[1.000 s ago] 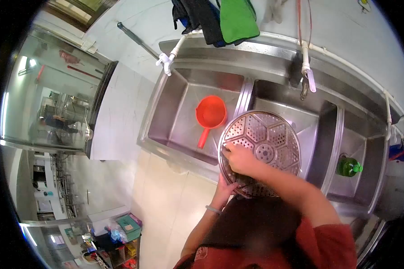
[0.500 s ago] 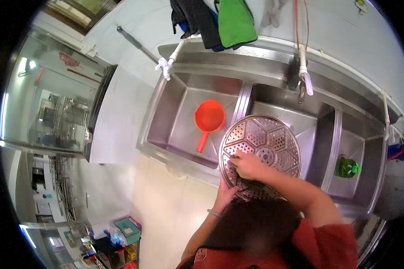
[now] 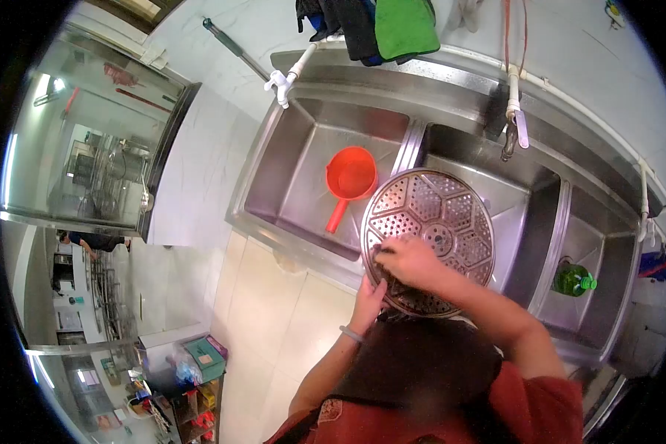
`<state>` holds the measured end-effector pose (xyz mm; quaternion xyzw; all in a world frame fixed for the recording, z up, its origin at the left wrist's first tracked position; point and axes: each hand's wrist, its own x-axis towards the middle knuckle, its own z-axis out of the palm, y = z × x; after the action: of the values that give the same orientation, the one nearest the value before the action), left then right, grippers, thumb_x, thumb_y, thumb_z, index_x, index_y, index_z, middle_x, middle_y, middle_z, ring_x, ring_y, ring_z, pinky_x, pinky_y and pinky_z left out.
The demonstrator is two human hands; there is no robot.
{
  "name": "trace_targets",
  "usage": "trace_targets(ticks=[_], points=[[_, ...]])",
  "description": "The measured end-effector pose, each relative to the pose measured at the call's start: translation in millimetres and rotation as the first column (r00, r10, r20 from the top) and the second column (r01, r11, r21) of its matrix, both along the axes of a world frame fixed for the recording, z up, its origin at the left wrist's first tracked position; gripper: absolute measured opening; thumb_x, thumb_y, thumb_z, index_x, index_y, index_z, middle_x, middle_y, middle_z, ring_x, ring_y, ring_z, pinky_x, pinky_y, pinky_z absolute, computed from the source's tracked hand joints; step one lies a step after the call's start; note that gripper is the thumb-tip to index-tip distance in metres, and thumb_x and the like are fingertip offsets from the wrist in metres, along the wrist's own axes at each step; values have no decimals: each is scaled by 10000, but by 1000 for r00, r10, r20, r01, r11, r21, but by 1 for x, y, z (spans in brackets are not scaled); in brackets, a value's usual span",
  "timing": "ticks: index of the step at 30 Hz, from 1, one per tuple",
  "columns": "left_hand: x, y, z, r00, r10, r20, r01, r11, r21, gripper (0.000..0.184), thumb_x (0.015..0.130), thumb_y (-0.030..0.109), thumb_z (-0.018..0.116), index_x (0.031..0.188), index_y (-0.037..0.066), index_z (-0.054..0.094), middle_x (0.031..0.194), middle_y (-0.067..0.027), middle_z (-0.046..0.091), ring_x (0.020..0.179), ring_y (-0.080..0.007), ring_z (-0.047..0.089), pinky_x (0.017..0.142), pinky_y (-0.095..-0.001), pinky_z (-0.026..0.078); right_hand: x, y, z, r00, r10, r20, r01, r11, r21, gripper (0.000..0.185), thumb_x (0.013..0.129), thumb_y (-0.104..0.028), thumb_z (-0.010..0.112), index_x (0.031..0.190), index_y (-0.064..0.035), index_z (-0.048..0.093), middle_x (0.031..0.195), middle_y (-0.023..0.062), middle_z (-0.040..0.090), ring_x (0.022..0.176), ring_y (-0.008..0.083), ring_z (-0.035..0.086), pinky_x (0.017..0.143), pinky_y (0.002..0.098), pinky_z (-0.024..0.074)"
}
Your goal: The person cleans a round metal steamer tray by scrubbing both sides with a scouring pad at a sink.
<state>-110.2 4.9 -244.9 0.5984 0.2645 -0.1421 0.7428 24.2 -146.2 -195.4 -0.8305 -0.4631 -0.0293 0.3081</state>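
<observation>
A round, perforated metal steamer rack (image 3: 462, 203) lies tilted over the front edge of the middle sink. My left hand (image 3: 368, 303) grips its lower left rim, thumb on top. My right hand (image 3: 411, 263) presses on the left part of the rack with curled fingers; a small dark thing shows beneath the fingertips, too hidden to name. In the left basin, a red plastic dipper (image 3: 350, 174) lies with its handle toward me.
The stainless sink (image 3: 416, 144) has three basins. A green bottle (image 3: 572, 279) stands in the right one. Taps (image 3: 516, 126) and white pipes run along the wall, below hanging cloths and a green glove (image 3: 405, 29). Another person (image 3: 100, 242) is far off at left.
My right hand has shifted slightly up and to the left over the rack. My left hand still holds the rim, and the view has tilted a little.
</observation>
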Motion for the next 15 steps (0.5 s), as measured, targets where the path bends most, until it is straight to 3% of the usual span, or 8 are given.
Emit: trace_targets(ticks=[3,5,7,9,10,12,14,15], points=[[3,2,0,996,-61,-70,72,986,153,394,1002,148,528,1342,41,362,1227,-130,570,970,-207,666,675,-347,634,-11,24,-15,978,154,142,-149,988,-47,123,752,-172,602,805,-67,640,863,81,586,768,255,615,679,367,520],[-4,-4,-2,996,-44,80,15,944,329,326,960,95,544,1262,10,456,1016,-118,644,771,-172,632,594,-303,528,2,41,-21,983,112,145,-109,994,-26,113,748,-160,601,799,-60,616,843,84,586,768,264,623,672,374,522],[-7,-1,-5,997,-5,82,-17,965,261,335,941,73,558,1254,4,461,1043,-124,646,807,-194,634,670,-334,532,22,58,-26,998,19,63,-22,998,56,120,772,-128,596,849,-46,555,785,121,605,758,317,653,651,424,532],[-7,8,-13,986,-163,22,149,941,303,409,978,71,531,1344,-2,364,1169,-124,602,946,-171,642,686,-288,585,55,75,-35,986,-107,-128,99,993,-69,145,808,-116,582,906,-34,513,783,170,623,753,355,665,644,463,532],[-7,8,-22,980,-140,143,91,949,303,431,970,61,538,1358,2,359,1150,-118,609,924,-170,648,682,-298,588,55,73,-28,987,-102,-121,95,993,-69,145,808,-116,582,906,-34,513,783,170,623,753,355,665,644,463,532],[-11,2,-16,984,-107,141,52,937,345,422,947,67,565,1332,5,403,1097,-126,636,944,-180,642,754,-324,553,49,66,-15,937,-6,-350,-22,997,-76,162,827,-116,579,924,-20,491,792,200,634,759,380,663,642,470,529],[-7,-4,3,994,15,-109,13,967,253,423,921,78,601,1310,12,449,1090,-157,660,1017,-221,635,875,-367,503,10,58,-30,949,152,-275,-156,988,11,173,827,-134,572,926,-32,473,790,190,629,760,386,654,650,485,514],[-9,-1,-5,994,19,-110,9,968,252,423,921,78,601,1310,12,449,1090,-157,660,1017,-221,635,875,-367,503,-2,52,-22,941,216,-262,-214,976,36,174,829,-145,571,926,-40,472,785,184,627,759,387,651,653,491,510]])
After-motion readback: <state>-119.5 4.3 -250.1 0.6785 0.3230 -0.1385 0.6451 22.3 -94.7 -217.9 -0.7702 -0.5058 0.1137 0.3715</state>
